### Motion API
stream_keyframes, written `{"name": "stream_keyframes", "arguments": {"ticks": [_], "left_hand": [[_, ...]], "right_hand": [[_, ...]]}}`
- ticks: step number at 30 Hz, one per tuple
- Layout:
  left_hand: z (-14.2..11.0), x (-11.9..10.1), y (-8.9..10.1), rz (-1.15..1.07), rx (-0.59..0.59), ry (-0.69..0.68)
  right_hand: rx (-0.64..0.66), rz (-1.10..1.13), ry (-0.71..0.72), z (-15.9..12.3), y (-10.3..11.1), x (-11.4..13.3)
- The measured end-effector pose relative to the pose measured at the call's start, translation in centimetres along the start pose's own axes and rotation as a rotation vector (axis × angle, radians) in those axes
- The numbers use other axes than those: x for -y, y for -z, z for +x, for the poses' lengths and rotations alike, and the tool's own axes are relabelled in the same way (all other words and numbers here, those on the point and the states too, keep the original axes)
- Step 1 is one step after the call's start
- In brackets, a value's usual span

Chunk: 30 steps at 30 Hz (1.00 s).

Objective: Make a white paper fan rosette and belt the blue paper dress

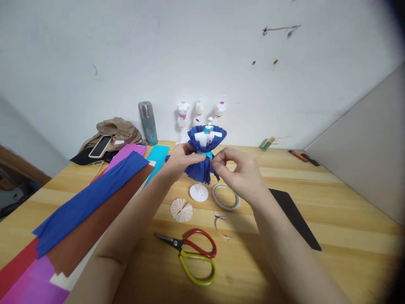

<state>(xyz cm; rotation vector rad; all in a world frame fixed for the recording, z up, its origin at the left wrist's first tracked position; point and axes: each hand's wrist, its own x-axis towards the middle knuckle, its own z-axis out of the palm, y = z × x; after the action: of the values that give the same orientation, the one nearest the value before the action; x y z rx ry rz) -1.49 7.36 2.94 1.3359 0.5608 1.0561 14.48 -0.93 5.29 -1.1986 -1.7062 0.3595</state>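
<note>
A small white mannequin (205, 137) stands upright on a round white base (199, 193). It wears a dark blue pleated crepe-paper dress (199, 171), with a turquoise paper band (207, 154) around the waist. My left hand (185, 159) grips the dressed mannequin at the waist from the left, its thumb lying along the band. On the right side, thumb and forefinger of my right hand (237, 169) are pinched together against the waist, by the band's end. What lies between those fingertips is too small to make out.
Nearer me lie scissors (199, 253), a tape roll (226, 197), a pleated beige paper disc (181, 210) and a curled strip (221, 230). Coloured paper sheets (91, 202) spread left. Behind stand a flask (147, 123) and three more mannequins (182, 112); a black board (294, 217) lies right.
</note>
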Motion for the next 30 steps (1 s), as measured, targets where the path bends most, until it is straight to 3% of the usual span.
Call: {"name": "stream_keyframes", "arguments": {"ticks": [14,30], "left_hand": [[0.1,0.4,0.2,-0.001,-0.005,-0.012],[-0.3,-0.5,-0.5,0.007,-0.021,-0.013]], "right_hand": [[0.083,0.228,-0.127,0.2,0.7,0.3],[-0.061,-0.058,-0.036,0.2,-0.4,-0.6]]}}
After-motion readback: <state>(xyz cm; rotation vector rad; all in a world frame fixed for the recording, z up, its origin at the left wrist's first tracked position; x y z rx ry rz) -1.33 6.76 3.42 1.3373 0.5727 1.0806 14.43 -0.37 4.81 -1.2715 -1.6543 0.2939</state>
